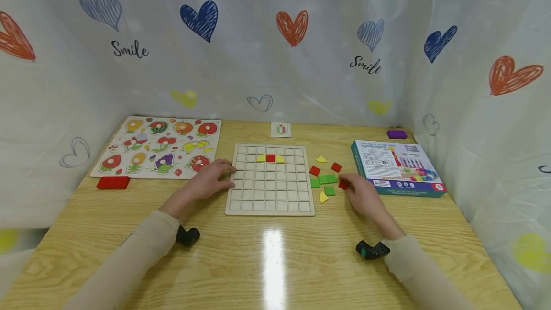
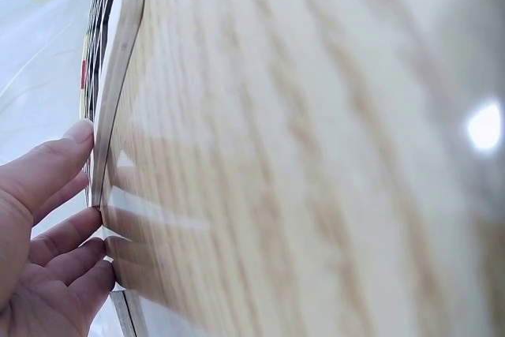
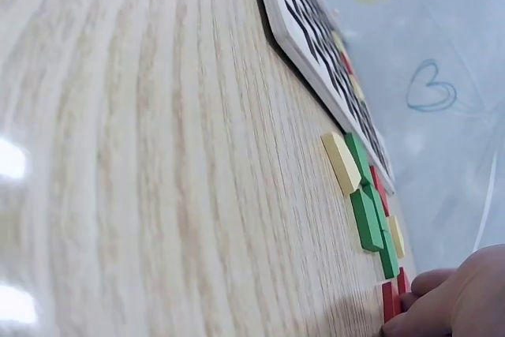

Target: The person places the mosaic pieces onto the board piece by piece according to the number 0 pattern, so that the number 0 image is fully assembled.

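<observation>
A pale wooden grid board [image 1: 270, 208] lies flat in the middle of the table. In its second row a red square [image 1: 270, 158] sits between two yellow quarter-round tiles [image 1: 261, 158]. My left hand [image 1: 214, 178] touches the board's left edge with thumb and fingertips spread along it; in the left wrist view the thumb [image 2: 67, 144] meets the rim and the lower fingers rest by the tabletop. Right of the board, my right hand [image 1: 362, 194] pinches a red square tile [image 1: 343, 184] low at the table, its far part hidden by fingers. Beside it lie several green tiles [image 1: 329, 191].
Loose red tiles [image 1: 336, 167] and yellow tiles [image 1: 324, 197] lie near the green ones. A pattern card [image 1: 281, 129] sits behind the board. Fruit puzzle [image 1: 146, 149] and red block [image 1: 113, 182] are left; a game box [image 1: 398, 169] and purple block [image 1: 397, 134] are right.
</observation>
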The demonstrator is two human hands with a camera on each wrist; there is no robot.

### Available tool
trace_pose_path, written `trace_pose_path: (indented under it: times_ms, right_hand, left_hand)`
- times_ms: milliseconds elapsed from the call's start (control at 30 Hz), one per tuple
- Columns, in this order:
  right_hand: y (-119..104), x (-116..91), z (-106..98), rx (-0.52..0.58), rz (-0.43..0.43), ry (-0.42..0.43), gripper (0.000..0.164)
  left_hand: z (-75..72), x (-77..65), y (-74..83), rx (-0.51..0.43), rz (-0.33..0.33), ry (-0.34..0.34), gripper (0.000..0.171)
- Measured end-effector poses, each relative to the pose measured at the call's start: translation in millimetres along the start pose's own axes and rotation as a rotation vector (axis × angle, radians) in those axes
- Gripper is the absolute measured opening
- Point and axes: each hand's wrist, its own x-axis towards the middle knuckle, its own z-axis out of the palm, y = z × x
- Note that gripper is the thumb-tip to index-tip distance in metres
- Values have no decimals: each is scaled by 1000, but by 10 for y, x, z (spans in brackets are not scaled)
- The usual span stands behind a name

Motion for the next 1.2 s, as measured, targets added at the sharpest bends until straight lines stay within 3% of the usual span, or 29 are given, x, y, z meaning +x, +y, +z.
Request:
trace_pose_path:
  times_ms: [333,567,1200]
  right_hand:
    - [-64,-113,4,-21,-14,9,38]
    - [-82,-115,-17,-56,-31,29,26]
    - [-103,-129,-68,-65,-25,40,27]
  left_hand:
    - [-23,-20,15,-2,-1,-3,45]
    - [-24,-21,3,-1,5,0,45]
    - [-23,-4,22,10,5,-5,46]
